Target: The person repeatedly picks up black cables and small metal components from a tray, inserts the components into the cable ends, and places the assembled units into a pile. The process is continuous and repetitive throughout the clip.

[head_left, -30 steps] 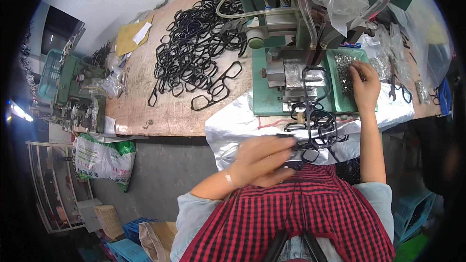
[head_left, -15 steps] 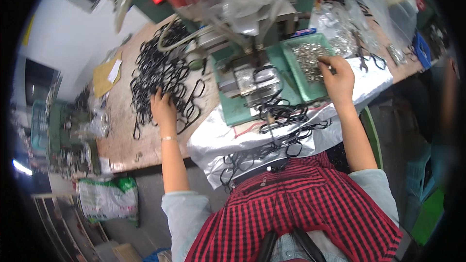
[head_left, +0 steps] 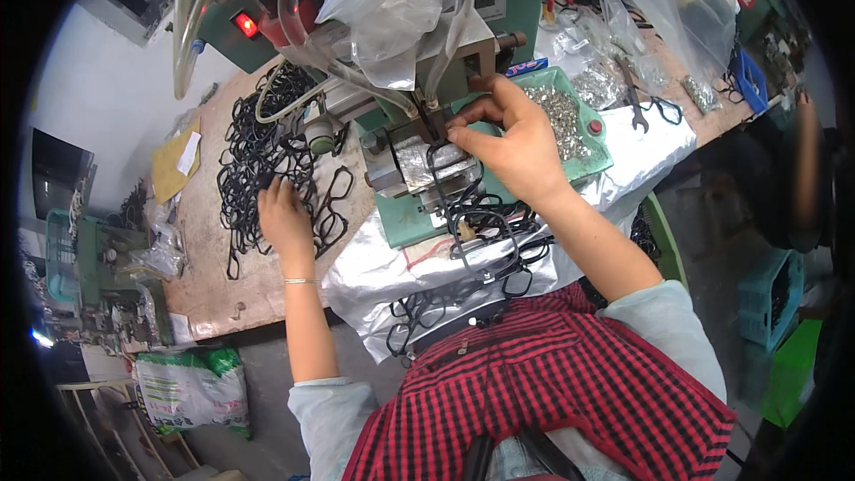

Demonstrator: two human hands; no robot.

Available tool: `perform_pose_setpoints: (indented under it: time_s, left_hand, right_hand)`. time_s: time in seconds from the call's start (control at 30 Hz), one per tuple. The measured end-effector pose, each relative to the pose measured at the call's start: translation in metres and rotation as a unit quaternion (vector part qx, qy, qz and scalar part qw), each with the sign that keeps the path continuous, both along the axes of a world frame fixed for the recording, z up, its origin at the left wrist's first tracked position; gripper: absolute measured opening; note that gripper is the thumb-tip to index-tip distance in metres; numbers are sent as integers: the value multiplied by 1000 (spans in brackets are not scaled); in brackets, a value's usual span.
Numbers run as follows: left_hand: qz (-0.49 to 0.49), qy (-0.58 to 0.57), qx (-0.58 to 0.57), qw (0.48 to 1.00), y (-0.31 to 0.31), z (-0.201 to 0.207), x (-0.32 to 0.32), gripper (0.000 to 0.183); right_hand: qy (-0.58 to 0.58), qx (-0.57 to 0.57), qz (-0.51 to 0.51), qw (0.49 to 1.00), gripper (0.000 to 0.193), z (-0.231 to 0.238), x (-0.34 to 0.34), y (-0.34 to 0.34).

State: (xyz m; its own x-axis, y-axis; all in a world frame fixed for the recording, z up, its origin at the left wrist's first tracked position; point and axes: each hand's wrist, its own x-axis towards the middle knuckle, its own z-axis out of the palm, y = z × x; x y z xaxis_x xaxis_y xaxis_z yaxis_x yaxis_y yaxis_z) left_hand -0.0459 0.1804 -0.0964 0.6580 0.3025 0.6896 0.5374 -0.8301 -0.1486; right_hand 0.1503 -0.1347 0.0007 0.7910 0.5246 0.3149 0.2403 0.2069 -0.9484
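Observation:
My left hand (head_left: 285,221) is at the near edge of a tangled pile of black eyeglass frames (head_left: 269,138), its bent fingers closed on one of them. My right hand (head_left: 517,142) reaches in under the head of a green bench press (head_left: 434,120). Its thumb and index finger are pinched beside the metal tool tip; whatever they hold is too small or hidden to make out. A black eyeglass frame (head_left: 436,169) hangs from the metal fixture (head_left: 419,167) just below those fingers. Right of the hand, a green tray (head_left: 598,160) holds many small shiny metal parts.
More black frames (head_left: 490,218) lie on silver sheeting (head_left: 365,289) in front of the press. A wrench (head_left: 634,98) and clear plastic bags (head_left: 606,80) are at the right. Clear hoses (head_left: 294,0) loop above the bench. Brown paper (head_left: 174,165) lies at the far left.
My right hand has moved left from the tray of metal parts to the press tool. My left hand stays at the pile. The view has shifted slightly.

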Motion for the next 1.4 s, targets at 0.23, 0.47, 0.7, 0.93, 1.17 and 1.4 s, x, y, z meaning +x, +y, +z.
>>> perform_pose_setpoints:
  time_s: [0.23,0.47,0.7,0.93,1.17,1.4]
  left_hand:
    - [-236,-406,-282,837,-95,90,18,14]
    - [-450,-256,-117,848,-175,117,0,10]
    - [-550,-63,-7,833,-189,96,52,18]
    - [-571,-61,-4,819,-183,97,60,28]
    - [-551,-80,-94,826,-187,81,47,32]
    - [-124,-403,-184,888,-141,86,-42,23]
  right_hand:
    - [81,52,16,995,53,9,-10,6]
    - [35,-7,34,999,54,20,-26,-10]
    - [-343,-391,-266,811,28,-69,46,-66]
    - [-350,-299,-295,838,16,-94,57,-80]
    - [-380,-224,-297,847,13,-84,64,-65]
    - [-225,-203,-298,905,14,-91,51,-79]
